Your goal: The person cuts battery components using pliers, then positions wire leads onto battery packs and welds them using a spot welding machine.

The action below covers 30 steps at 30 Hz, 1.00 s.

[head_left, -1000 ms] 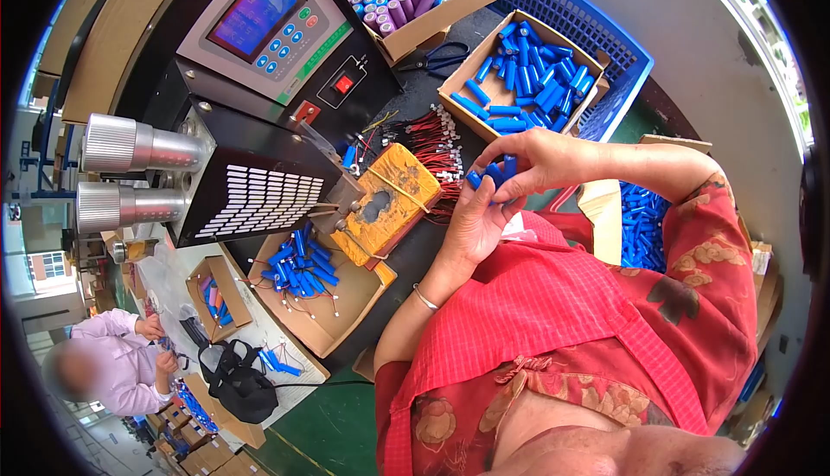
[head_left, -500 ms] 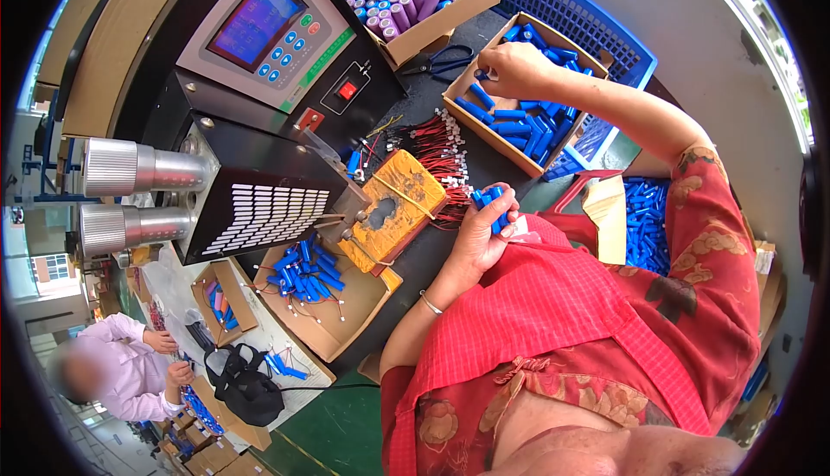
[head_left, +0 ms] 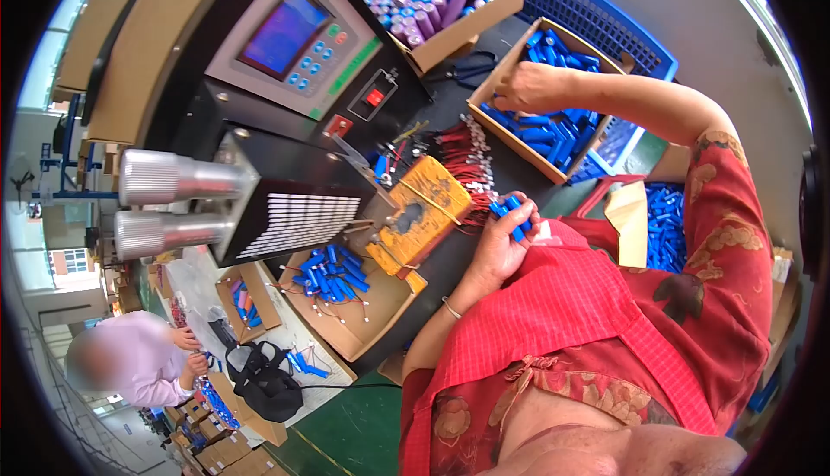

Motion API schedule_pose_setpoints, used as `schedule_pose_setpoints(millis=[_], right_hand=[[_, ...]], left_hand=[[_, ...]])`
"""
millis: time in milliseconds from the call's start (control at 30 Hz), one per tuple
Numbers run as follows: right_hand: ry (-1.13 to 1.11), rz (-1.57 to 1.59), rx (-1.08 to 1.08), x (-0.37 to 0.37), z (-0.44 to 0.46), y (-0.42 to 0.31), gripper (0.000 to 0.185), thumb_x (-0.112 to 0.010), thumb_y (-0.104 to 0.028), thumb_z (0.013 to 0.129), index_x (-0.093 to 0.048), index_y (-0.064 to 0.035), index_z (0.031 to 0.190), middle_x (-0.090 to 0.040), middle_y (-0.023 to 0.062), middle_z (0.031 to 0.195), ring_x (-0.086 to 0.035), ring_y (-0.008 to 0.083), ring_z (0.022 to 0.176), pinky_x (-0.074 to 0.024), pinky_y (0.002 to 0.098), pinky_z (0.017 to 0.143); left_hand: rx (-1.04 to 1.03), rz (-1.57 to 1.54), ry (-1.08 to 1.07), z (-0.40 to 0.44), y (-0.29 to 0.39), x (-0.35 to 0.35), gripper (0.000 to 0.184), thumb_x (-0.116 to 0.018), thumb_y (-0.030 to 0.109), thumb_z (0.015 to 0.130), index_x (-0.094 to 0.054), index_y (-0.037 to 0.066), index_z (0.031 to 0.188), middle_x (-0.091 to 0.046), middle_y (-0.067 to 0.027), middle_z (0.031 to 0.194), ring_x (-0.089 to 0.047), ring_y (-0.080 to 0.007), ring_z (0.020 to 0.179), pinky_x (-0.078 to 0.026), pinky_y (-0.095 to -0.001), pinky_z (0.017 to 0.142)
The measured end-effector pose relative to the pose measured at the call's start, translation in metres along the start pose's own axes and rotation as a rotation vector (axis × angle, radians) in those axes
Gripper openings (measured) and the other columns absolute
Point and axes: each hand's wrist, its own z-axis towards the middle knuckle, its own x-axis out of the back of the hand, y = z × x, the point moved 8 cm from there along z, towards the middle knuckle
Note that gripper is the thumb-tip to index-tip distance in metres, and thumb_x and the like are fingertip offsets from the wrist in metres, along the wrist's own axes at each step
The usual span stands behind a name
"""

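Note:
My left hand [head_left: 504, 247] is closed around a few blue battery cells [head_left: 510, 206], held in front of the red apron. My right hand [head_left: 538, 89] is inside a cardboard box [head_left: 517, 158] of blue battery cells [head_left: 553, 137]. Its fingers are bent down and together near the box's left wall; what is between the fingertips is hidden. Beside my left hand lies a bundle of red and black wires with white connectors [head_left: 467, 160]. A yellow block [head_left: 424, 212] with a dark worn patch and bands around it sits under the electrodes of a spot welder [head_left: 294, 182].
A cardboard box [head_left: 341, 320] of wired blue cells is below the welder. Purple and blue cells fill another box [head_left: 432, 52] at the top. Blue-handled pliers [head_left: 474, 68] and a blue basket [head_left: 640, 39] are nearby. A co-worker [head_left: 138, 359] works at lower left.
The whole view has shifted, so things appear further right. My right hand has moved lower and deeper into the box of blue cells. My left hand still holds its cells.

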Motion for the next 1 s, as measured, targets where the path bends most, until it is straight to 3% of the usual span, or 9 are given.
schedule_pose_setpoints(millis=[100,300,433,500,600,667,800,900,1000], right_hand=[[0.010,-0.110,0.140,-0.008,-0.002,0.000,0.021,-0.050,-0.014,0.077,-0.054,-0.0039,0.095,-0.058,0.0097,0.070,-0.061,0.0258,0.064,-0.0455,0.0360,0.048],[-0.009,-0.114,0.171,-0.009,0.004,0.000,0.010,-0.054,-0.014,0.075,-0.059,-0.0051,0.077,-0.061,0.0086,0.066,-0.062,0.0244,0.061,-0.0474,0.0354,0.051],[0.039,0.066,-0.192,-0.004,0.004,0.023,0.017,-0.058,-0.018,0.065,-0.064,-0.0040,0.073,-0.062,0.0135,0.065,-0.062,0.0268,0.061,-0.0486,0.0351,0.054],[0.091,0.369,-0.542,0.011,-0.009,0.035,0.022,-0.058,-0.020,0.068,-0.064,-0.0020,0.079,-0.062,0.0159,0.066,-0.061,0.0276,0.059,-0.0493,0.0341,0.055],[0.131,1.073,-0.784,0.029,-0.025,0.006,0.030,-0.063,-0.030,0.073,-0.064,-0.0006,0.080,-0.060,0.0095,0.061,-0.058,0.0154,0.052,-0.0474,0.0283,0.050],[0.040,1.288,-0.668,0.034,-0.025,-0.039,0.027,-0.065,-0.026,0.076,-0.063,-0.0002,0.085,-0.059,0.0037,0.062,-0.055,0.0104,0.052,-0.0451,0.0242,0.048],[-0.226,1.297,-0.516,0.039,-0.026,-0.109,0.035,-0.062,-0.030,0.081,-0.060,0.0009,0.096,-0.064,0.0075,0.071,-0.062,0.0129,0.061,-0.0499,0.0253,0.055],[-0.039,1.067,-0.333,0.038,-0.022,-0.126,0.035,-0.059,-0.028,0.083,-0.058,0.0017,0.102,-0.064,0.0143,0.080,-0.064,0.0212,0.069,-0.0514,0.0297,0.063],[-0.070,1.098,-0.286,0.050,-0.020,-0.147,0.026,-0.057,-0.019,0.084,-0.059,0.0016,0.099,-0.064,0.0160,0.082,-0.064,0.0251,0.069,-0.0512,0.0310,0.064]], left_hand=[[0.028,-0.038,0.027,0.002,-0.002,0.007,0.016,-0.060,0.002,0.080,-0.054,0.010,0.093,-0.058,-0.0037,0.084,-0.059,-0.0133,0.077,-0.051,-0.0239,0.067],[-0.032,-0.083,-0.032,0.004,0.003,0.008,0.018,-0.061,0.005,0.081,-0.056,0.013,0.097,-0.060,-0.0029,0.089,-0.058,-0.0155,0.085,-0.047,-0.0308,0.078],[-0.044,-0.103,-0.015,0.001,0.000,0.008,0.020,-0.062,0.007,0.081,-0.054,0.011,0.100,-0.060,-0.0059,0.093,-0.058,-0.0182,0.089,-0.049,-0.0321,0.081],[-0.097,-0.107,-0.008,-0.002,0.004,0.005,0.022,-0.061,0.008,0.082,-0.053,0.011,0.102,-0.059,-0.0060,0.096,-0.057,-0.0185,0.093,-0.049,-0.0315,0.082],[-0.120,-0.131,-0.099,-0.006,0.005,-0.002,0.032,-0.062,0.011,0.082,-0.049,0.012,0.111,-0.055,-0.0075,0.111,-0.053,-0.0203,0.104,-0.045,-0.0315,0.088],[-0.121,-0.155,-0.168,-0.013,0.006,-0.010,0.041,-0.063,0.011,0.081,-0.045,0.011,0.118,-0.049,-0.0081,0.121,-0.049,-0.0213,0.111,-0.040,-0.0335,0.095],[-0.036,-0.007,-0.212,-0.023,-0.004,-0.003,0.041,-0.063,0.008,0.081,-0.045,0.008,0.117,-0.052,-0.0066,0.115,-0.051,-0.0189,0.107,-0.042,-0.0336,0.094],[-0.008,0.025,-0.112,-0.030,-0.012,0.021,0.041,-0.063,0.006,0.079,-0.046,0.008,0.117,-0.054,-0.0062,0.111,-0.054,-0.0175,0.102,-0.046,-0.0302,0.089],[0.023,0.090,-0.043,-0.045,-0.013,0.023,0.040,-0.063,0.004,0.079,-0.047,0.008,0.115,-0.056,-0.0061,0.106,-0.057,-0.0173,0.095,-0.047,-0.0293,0.086]])
